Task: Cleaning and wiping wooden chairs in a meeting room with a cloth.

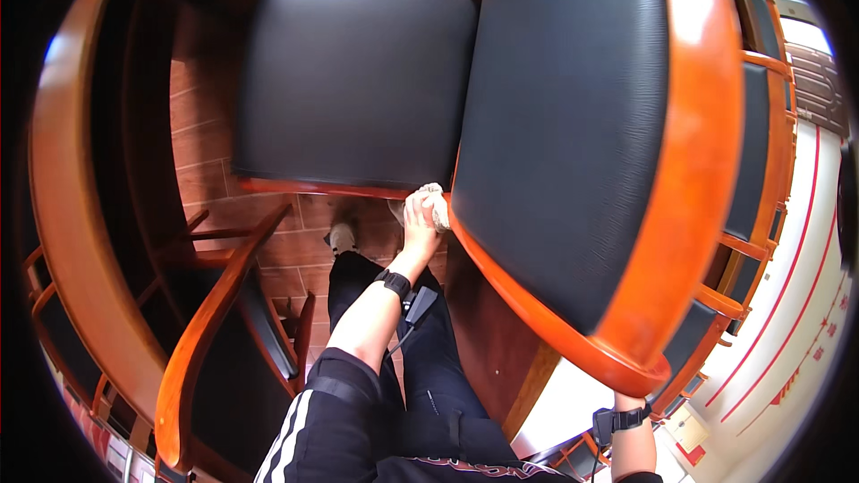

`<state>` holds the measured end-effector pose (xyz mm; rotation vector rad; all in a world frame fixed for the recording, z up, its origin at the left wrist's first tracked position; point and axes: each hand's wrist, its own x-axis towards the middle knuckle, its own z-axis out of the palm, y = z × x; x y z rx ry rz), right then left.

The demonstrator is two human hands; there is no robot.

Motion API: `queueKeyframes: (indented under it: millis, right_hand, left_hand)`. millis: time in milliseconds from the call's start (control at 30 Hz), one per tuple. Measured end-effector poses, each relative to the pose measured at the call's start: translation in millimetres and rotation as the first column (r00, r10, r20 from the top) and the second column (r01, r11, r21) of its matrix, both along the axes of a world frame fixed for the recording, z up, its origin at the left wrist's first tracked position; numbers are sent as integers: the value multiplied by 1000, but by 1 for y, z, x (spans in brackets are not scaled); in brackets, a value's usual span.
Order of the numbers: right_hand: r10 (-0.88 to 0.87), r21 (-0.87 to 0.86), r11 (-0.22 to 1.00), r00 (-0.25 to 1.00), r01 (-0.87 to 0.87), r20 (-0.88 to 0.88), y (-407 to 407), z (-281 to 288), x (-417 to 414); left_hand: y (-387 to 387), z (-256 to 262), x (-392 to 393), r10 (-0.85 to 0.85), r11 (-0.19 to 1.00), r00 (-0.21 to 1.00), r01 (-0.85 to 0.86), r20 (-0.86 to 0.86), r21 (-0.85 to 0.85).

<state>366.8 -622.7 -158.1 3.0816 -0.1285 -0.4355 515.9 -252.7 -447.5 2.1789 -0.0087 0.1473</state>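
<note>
A wooden chair with a black padded seat (356, 80) and a black padded backrest (564, 127) fills the upper middle of the head view. My left hand (421, 209) grips a crumpled whitish cloth (439, 212), which touches the orange-brown wood where the seat meets the backrest frame. At the lower right, my right hand (628, 402) is almost wholly hidden behind the end of the chair's top rail (698, 168); its fingers and what they touch cannot be seen. Each wrist wears a black strap with a small device.
A curved-looking wooden table edge (64, 168) runs down the left. Another wooden armchair (201, 342) stands at the lower left, near my legs. Rows of similar chairs (748, 154) line the right side. A brown panel (490, 322) stands beside my legs, over a tiled floor (288, 241).
</note>
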Motion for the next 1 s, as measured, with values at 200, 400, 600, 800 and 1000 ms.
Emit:
queueKeyframes:
  millis: [200, 400, 600, 800, 1000]
  right_hand:
    - [-54, -35, 998, 995, 51, -79, -8, -10, 17]
    - [-101, 13, 995, 992, 103, -77, -7, -8, -3]
    - [-180, 47, 981, 977, 186, -110, -26, -18, -4]
    - [-250, 63, 963, 954, 263, -165, -63, -14, -52]
    - [-310, 6, 947, 923, 320, -227, -98, 11, -101]
  left_hand:
    - [8, -4, 4, -63, 982, 997, 55, 41, 179]
    - [61, 24, 15, -212, 798, 966, 260, -151, 543]
    - [138, 39, 5, 474, 780, 879, -395, -48, 485]
    - [255, 13, -3, 854, 506, 510, -767, -103, 393]
    - [245, 2, -4, 906, 418, 423, -887, -20, 195]
